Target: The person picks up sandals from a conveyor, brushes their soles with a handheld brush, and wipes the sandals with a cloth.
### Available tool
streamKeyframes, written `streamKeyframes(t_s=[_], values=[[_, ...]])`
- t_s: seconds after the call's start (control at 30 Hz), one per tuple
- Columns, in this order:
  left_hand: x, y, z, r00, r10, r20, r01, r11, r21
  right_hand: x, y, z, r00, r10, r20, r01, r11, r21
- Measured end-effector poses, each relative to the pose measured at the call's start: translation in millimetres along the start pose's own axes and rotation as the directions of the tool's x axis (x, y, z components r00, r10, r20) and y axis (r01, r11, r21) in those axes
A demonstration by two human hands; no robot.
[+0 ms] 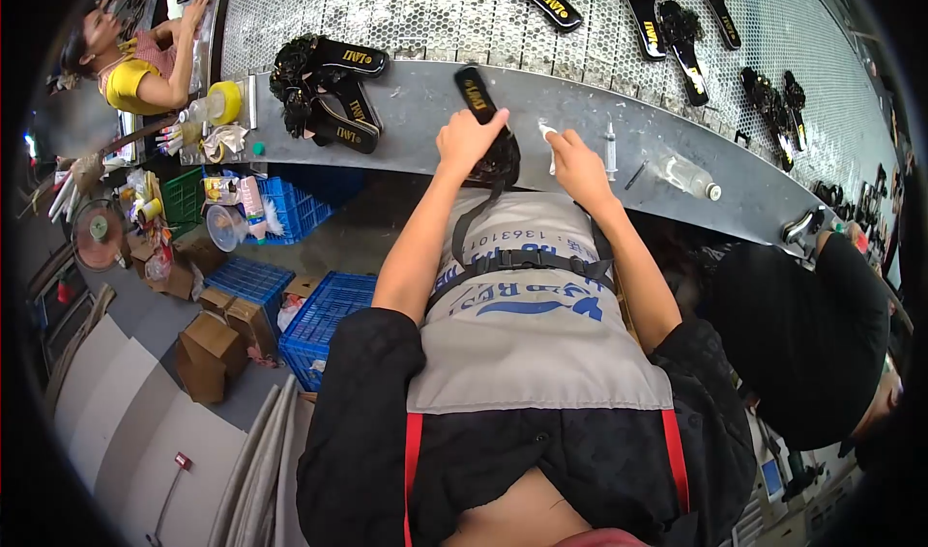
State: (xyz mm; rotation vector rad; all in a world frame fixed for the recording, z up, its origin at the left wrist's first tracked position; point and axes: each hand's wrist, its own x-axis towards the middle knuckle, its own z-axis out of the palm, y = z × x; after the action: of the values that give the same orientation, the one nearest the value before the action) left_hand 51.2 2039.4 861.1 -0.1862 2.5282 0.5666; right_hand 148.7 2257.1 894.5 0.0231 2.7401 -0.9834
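Left hand (471, 139) closes over a black sandal (480, 112) at the near edge of the bench (416, 112), fingers wrapped round its decorated end; the sole with gold lettering points away toward the belt (464, 15). Right hand (577, 160) pinches a small white piece (549, 133), thumb and forefinger closed on it, just beside the sandal and apart from it (what the piece is cannot be made out).

Judged step: work on the held sandal at the bench edge, one hand steadying, the other bringing the white piece toward it. Judged next move: it calls for the sandal kept flat and still, and the white piece brought accurately to the strap end without loosening the pinch.

Near right hand on the bench: a syringe (610, 146), upright or nearly so, contents not visible; a clear bottle (686, 175) lying on its side, contents not readable.

Left end of the bench: a pile of sandals (329, 93), a yellow tape roll (226, 102).

Below the bench: blue crates (324, 320), their insides hidden; brown boxes (215, 349), shut.

More sandals ride the belt. Another person (135, 64) works at the far left; a second, in black (802, 344), sits at the right.
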Motion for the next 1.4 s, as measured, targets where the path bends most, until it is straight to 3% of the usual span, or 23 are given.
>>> streamKeyframes(t_s=[0.03, 0.07, 0.1, 0.13, 0.17, 0.27, 0.3, 0.37, 0.43, 0.53, 0.57, 0.67, 0.9, 1.03, 1.27, 1.4], values=[[0.0, -3.1, -7.4, 0.998, -0.045, 0.032, 0.049, 0.99, -0.13, -4.1, 1.9, 1.2, 0.999, 0.02, -0.028, -0.02, 0.999, 0.029], [12.6, -14.7, -6.5, 0.97, -0.109, 0.216, 0.172, 0.939, -0.298, -8.2, 4.4, 0.9, 0.996, 0.065, -0.053, -0.061, 0.995, 0.076], [8.6, -20.7, -0.7, 0.931, -0.163, 0.327, 0.341, 0.71, -0.617, -15.2, 7.3, -0.9, 0.991, 0.112, -0.075, -0.103, 0.987, 0.123], [1.7, -27.6, 6.4, 0.878, -0.167, 0.449, 0.479, 0.349, -0.805, -23.7, 10.3, -2.6, 0.982, 0.162, -0.094, -0.145, 0.975, 0.169], [-5.5, -36.2, 4.0, 0.855, 0.005, 0.518, 0.509, 0.18, -0.842, -33.4, 16.5, -1.8, 0.974, 0.189, -0.122, -0.165, 0.969, 0.181], [-39.8, -34.3, 2.4, 0.905, 0.028, 0.425, 0.305, 0.653, -0.693, -48.6, 31.4, 3.0, 0.946, 0.267, -0.183, -0.226, 0.95, 0.217], [-46.8, -36.2, 0.1, 0.975, 0.143, 0.168, -0.08, 0.938, -0.336, -54.9, 31.7, 2.6, 0.938, 0.301, -0.169, -0.261, 0.939, 0.226], [-54.3, -16.9, -7.1, 0.894, 0.448, -0.001, -0.439, 0.875, -0.207, -60.0, 33.5, 5.5, 0.935, 0.317, -0.156, -0.281, 0.935, 0.217], [-48.8, 2.1, -0.8, 0.689, 0.71, -0.144, -0.71, 0.701, 0.066, -61.2, 34.6, 13.7, 0.946, 0.288, -0.151, -0.261, 0.949, 0.178], [-42.3, 41.5, -2.2, 0.556, 0.829, -0.05, -0.759, 0.532, 0.376, -45.5, 28.9, 25.6, 0.97, 0.236, -0.067, -0.233, 0.971, 0.049], [-32.6, 41.8, 9.4, 0.591, 0.804, 0.057, -0.745, 0.517, 0.422, -39.7, 24.8, 28.1, 0.982, 0.171, -0.085, -0.171, 0.985, 0.014], [-15.7, 38.4, 28.3, 0.63, 0.754, 0.187, -0.706, 0.456, 0.541, -26.8, 27.0, 48.5, 0.981, 0.021, -0.193, -0.033, 0.998, -0.058], [-13.9, 40.9, 33.2, 0.619, 0.764, 0.181, -0.691, 0.42, 0.588, -4.3, 18.4, 73.9, 0.951, 0.012, -0.308, -0.124, 0.929, -0.347], [-10.2, 39.0, 26.3, 0.571, 0.797, 0.194, -0.705, 0.355, 0.614, -0.7, 5.9, 82.5, 0.933, 0.076, -0.352, -0.2, 0.922, -0.331], [3.4, 39.9, 7.8, 0.555, 0.753, 0.354, -0.794, 0.353, 0.494, 15.7, -9.9, 85.6, 0.885, 0.194, -0.422, -0.313, 0.921, -0.232], [10.9, 42.1, 3.4, 0.504, 0.757, 0.415, -0.822, 0.273, 0.501, 3.7, -21.0, 99.7, 0.852, 0.285, -0.439, -0.39, 0.904, -0.172]])
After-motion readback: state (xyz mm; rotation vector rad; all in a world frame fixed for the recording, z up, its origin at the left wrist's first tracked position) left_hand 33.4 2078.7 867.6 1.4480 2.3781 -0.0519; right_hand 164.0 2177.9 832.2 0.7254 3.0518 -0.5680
